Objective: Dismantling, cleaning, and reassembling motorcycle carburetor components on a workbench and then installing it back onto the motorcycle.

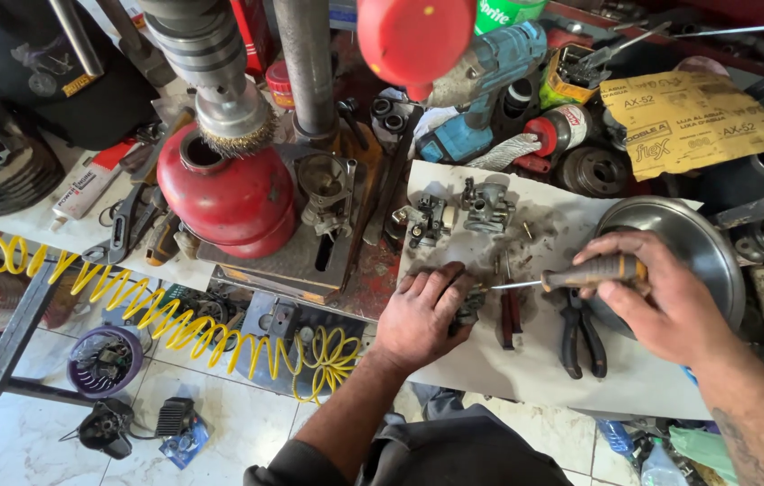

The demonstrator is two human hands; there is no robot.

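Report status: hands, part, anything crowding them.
Left hand pins small metal part. Right hand grips screwdriver, tip at part. Pliers lie beside.

A single head-worn view is given, aimed steeply down at a cluttered bench from close above. Both hands are framed toward five o'clock, and tiled floor is seen toward seven o'clock.

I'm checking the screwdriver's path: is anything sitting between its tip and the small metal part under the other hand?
Nothing visible does. The right hand holds the screwdriver level, its shaft running straight to the small metal part pinned by the left hand. The pliers lie below that line.
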